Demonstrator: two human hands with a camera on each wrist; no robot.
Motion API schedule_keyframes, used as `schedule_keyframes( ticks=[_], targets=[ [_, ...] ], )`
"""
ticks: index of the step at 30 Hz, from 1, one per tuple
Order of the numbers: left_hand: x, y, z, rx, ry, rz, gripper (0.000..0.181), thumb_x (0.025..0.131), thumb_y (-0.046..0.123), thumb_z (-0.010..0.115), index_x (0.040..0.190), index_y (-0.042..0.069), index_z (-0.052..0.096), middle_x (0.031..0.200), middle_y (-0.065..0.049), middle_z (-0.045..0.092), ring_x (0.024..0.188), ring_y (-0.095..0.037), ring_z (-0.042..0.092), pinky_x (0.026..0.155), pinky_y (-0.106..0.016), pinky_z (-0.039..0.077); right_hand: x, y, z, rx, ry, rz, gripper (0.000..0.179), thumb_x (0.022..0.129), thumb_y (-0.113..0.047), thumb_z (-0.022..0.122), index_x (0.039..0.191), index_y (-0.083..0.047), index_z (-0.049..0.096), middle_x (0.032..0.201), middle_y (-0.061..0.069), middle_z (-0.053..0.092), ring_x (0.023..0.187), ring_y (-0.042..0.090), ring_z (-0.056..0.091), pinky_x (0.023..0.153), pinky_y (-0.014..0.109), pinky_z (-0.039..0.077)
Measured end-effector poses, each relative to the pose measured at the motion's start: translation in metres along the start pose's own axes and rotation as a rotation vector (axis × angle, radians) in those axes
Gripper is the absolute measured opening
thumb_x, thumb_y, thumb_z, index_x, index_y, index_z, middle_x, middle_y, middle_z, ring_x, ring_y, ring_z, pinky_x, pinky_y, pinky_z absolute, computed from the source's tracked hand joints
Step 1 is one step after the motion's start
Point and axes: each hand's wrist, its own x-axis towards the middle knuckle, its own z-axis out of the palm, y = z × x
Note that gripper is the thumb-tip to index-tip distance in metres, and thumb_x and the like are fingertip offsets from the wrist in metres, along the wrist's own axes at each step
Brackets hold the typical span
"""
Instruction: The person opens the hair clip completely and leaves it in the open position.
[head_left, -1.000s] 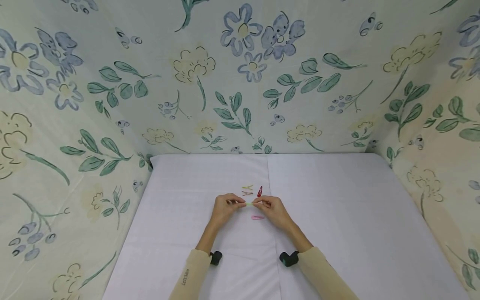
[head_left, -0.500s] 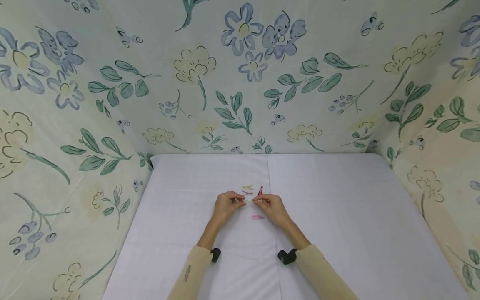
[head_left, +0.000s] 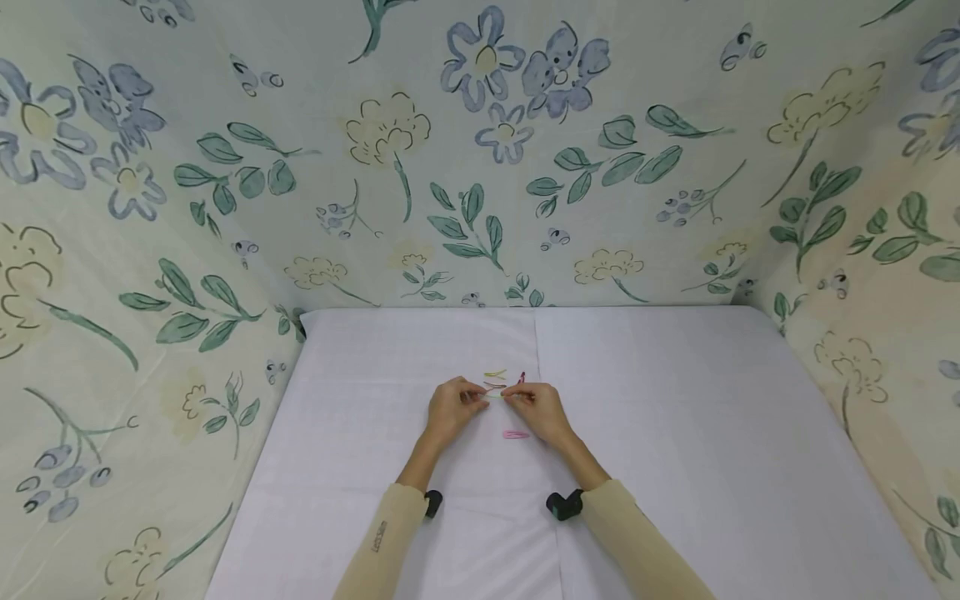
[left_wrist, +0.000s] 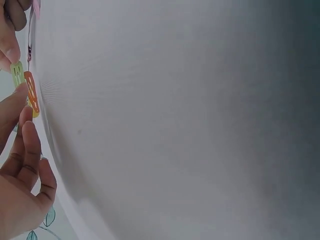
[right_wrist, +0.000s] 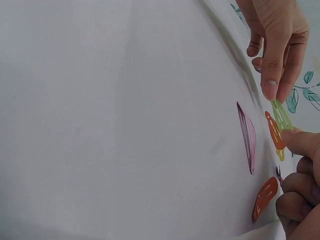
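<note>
Left hand (head_left: 453, 410) and right hand (head_left: 542, 412) pinching the green snap clip (right_wrist: 283, 116)! Yellow clip (right_wrist: 281, 154), orange clip (right_wrist: 274, 132) look splayed already; pink clip (head_left: 515, 434) seemingly waits.

A table (head_left: 660, 433) covered in a pale, whitish cloth carries four hair clips, with a long crease or seam running through the cloth from front to back, just to the right of most of them. Farthest from the person lies a yellow clip (head_left: 495, 374), with an orange clip (head_left: 495, 387) just on its near side. Right of these is a red clip (head_left: 522, 377) (partly hidden in the head view), and nearest the person, apart from the others, a pink clip (head_left: 515, 434).
</note>
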Motion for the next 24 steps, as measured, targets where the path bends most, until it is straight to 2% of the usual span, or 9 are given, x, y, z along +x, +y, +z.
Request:
schedule_keyframes(
  ticks=[6, 14, 22, 24],
  targets=[
    [0.003, -0.001, 0.0027, -0.006, 0.006, -0.042, 0.017, 0.077, 0.01, 0.09, 0.093, 0.01, 0.083, 0.081, -0.003, 0.073, 0.068, -0.009, 0.058, 0.062, -0.021, 0.046, 0.0039, 0.0009, 0.0045, -0.043, 0.016, 0.004, 0.005, 0.091, -0.005, 0.078, 0.094, -0.006, 0.082, 0.057, -0.004, 0.044, 0.053, 0.003, 0.034, 0.054, 0.019, 0.028],
    [0.0054, -0.0022, 0.0058, 0.016, -0.023, -0.048, 0.017, 0.078, 0.009, 0.09, 0.092, 0.006, 0.082, 0.08, -0.006, 0.072, 0.066, -0.009, 0.056, 0.06, -0.021, 0.044, 0.0045, -0.0005, 0.0065, -0.103, 0.003, 0.042, 0.005, 0.091, -0.006, 0.078, 0.094, -0.006, 0.082, 0.06, -0.001, 0.052, 0.055, 0.007, 0.038, 0.053, 0.02, 0.03],
    [0.0046, -0.0007, 0.0054, 0.014, -0.038, -0.062, 0.017, 0.077, 0.009, 0.09, 0.092, 0.005, 0.081, 0.082, -0.007, 0.072, 0.067, -0.009, 0.056, 0.062, -0.021, 0.046, 0.0048, -0.0014, 0.0078, -0.117, -0.002, 0.078, 0.005, 0.091, -0.007, 0.078, 0.094, -0.008, 0.081, 0.073, 0.004, 0.067, 0.062, 0.009, 0.045, 0.058, 0.02, 0.035],
    [0.0045, -0.0007, 0.0051, 0.011, -0.039, -0.067, 0.018, 0.078, 0.009, 0.09, 0.092, 0.005, 0.081, 0.082, -0.007, 0.072, 0.068, -0.009, 0.056, 0.062, -0.022, 0.046, 0.0048, -0.0018, 0.0077, -0.121, -0.001, 0.084, 0.005, 0.091, -0.007, 0.077, 0.094, -0.008, 0.081, 0.072, 0.004, 0.066, 0.062, 0.009, 0.045, 0.057, 0.021, 0.035]
  ],
)
